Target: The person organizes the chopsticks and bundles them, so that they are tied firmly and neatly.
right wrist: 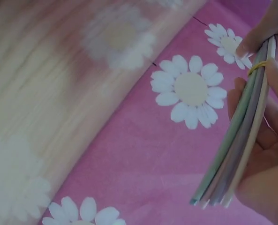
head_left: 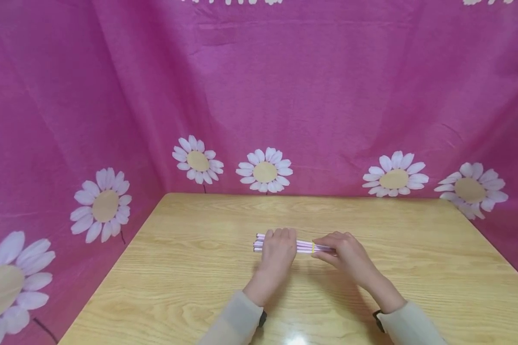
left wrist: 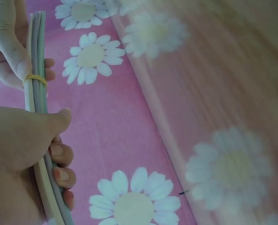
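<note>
A bundle of slim pastel sticks in green, lilac and cream is held up between both hands. A yellow rubber band circles it near its right end. My left hand wraps round the bundle left of the band, the sticks' left ends poking out past it. With thumb and fingers, my right hand pinches the bundle at the right end, fingertips right at the band. In the left wrist view the band sits just beyond my left thumb. The sticks' loose ends fan out slightly in the right wrist view.
Beneath the hands lies a light wooden table. A pink cloth with large white daisies hangs behind the table and along its sides. Dark bands show at both wrists below the pale sleeves.
</note>
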The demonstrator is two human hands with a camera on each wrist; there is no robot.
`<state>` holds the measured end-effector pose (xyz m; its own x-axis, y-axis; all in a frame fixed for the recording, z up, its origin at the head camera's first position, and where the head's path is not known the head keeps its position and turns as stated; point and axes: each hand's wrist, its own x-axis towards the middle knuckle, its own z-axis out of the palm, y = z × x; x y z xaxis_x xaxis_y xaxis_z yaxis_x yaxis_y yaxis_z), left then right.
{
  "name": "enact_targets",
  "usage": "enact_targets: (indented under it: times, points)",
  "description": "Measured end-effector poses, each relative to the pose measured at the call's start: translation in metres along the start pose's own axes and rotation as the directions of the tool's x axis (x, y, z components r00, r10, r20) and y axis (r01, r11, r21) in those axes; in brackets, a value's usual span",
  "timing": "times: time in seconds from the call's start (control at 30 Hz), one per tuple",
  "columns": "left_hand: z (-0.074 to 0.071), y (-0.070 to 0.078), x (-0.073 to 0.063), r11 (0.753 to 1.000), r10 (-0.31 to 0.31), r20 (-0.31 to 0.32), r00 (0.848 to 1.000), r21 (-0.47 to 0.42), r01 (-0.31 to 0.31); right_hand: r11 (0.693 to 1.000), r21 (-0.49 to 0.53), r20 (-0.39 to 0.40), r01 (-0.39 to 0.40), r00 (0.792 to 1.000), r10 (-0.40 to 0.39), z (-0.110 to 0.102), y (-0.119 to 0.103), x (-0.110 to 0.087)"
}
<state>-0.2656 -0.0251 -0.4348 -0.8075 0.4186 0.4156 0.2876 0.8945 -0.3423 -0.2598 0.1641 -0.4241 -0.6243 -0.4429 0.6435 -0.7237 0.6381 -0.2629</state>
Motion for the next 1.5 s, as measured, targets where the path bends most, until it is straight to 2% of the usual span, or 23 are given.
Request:
enact_targets:
  times: [0.17, 0.3, 0.57, 0.67, 0.83, 0.97, 1.1, 1.27, 1.5]
  points:
    - [0.001, -0.002, 0.0, 1.0, -0.011, 0.033, 0.999, 0.009, 0.011, 0.999, 0.018, -0.034, -0.044, 0.998, 0.044, 0.009, -0.003, 0.0]
    - [0.002, -0.004, 0.0, 1.0, -0.004, 0.018, 1.0, 0.013, 0.004, 0.995, 0.05, -0.036, -0.082, 0.996, 0.083, 0.013, -0.004, -0.002]
    - [0.005, -0.007, 0.0, 1.0, -0.012, -0.021, 1.0, 0.008, 0.012, 0.993, 0.065, -0.031, -0.103, 0.994, 0.105, 0.015, -0.007, -0.001]
    - [0.005, -0.006, 0.001, 1.0, 0.0, -0.036, 0.999, -0.011, 0.0, 0.997, 0.045, -0.059, -0.056, 0.997, 0.058, 0.016, -0.009, -0.001]
    - [0.004, -0.007, 0.0, 1.0, -0.017, -0.01, 1.0, -0.025, 0.017, 0.997, -0.049, -0.142, 0.055, 0.988, -0.061, 0.017, -0.014, -0.001]
    - [0.006, -0.01, 0.0, 0.999, -0.04, -0.017, 0.999, -0.027, 0.039, 0.996, -0.081, -0.167, 0.038, 0.985, -0.051, 0.013, -0.015, -0.003]
    - [0.006, -0.013, -0.001, 0.997, -0.055, -0.012, 0.998, -0.055, 0.054, 0.995, -0.098, -0.159, -0.005, 0.987, -0.01, 0.007, -0.011, -0.007]
    - [0.007, -0.016, -0.001, 0.994, -0.075, -0.012, 0.997, -0.08, 0.073, 0.988, -0.157, -0.123, -0.007, 0.992, -0.012, 0.003, -0.005, -0.012]
    - [0.008, -0.018, -0.001, 0.995, -0.094, -0.117, 0.989, -0.051, 0.088, 0.985, -0.167, -0.063, -0.035, 0.998, 0.025, -0.001, -0.003, -0.015]
